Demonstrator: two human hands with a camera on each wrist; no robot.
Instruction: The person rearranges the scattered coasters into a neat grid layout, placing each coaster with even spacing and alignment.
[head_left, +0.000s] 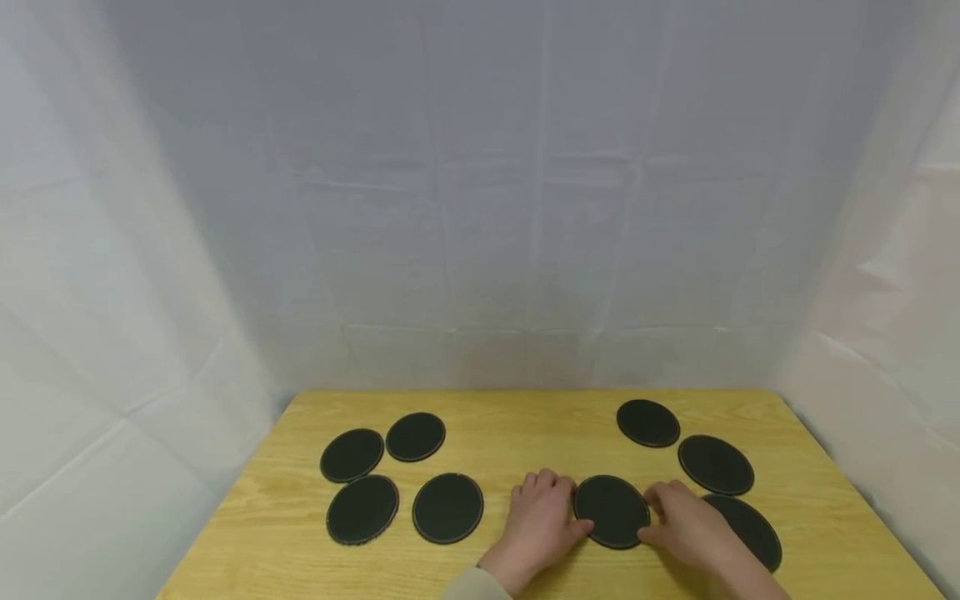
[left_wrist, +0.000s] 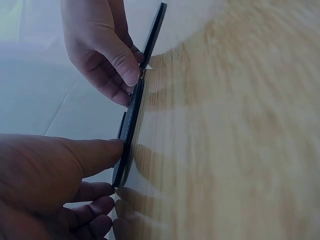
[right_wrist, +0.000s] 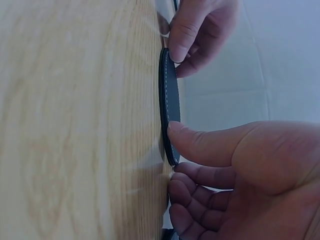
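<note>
A black round coaster [head_left: 611, 511] lies flat on the wooden table [head_left: 525, 425], near its front edge, between my two hands. My left hand [head_left: 551, 512] holds its left rim, thumb against the edge and fingers curled on the wood. My right hand [head_left: 675, 517] holds the right rim the same way. In the left wrist view the coaster [left_wrist: 131, 117] shows edge-on, with my left hand [left_wrist: 112, 167] at its near end and my right hand [left_wrist: 107, 50] at the far end. The right wrist view shows my right hand [right_wrist: 175, 157] with its thumb on the coaster [right_wrist: 170, 100], and my left hand [right_wrist: 192, 35] beyond.
Several more black coasters lie on the table. One group is at the left, including one [head_left: 447, 507] close to my left hand. Three are at the right [head_left: 648, 422] [head_left: 716, 464], one [head_left: 753, 533] partly under my right wrist. White sheeting surrounds the table.
</note>
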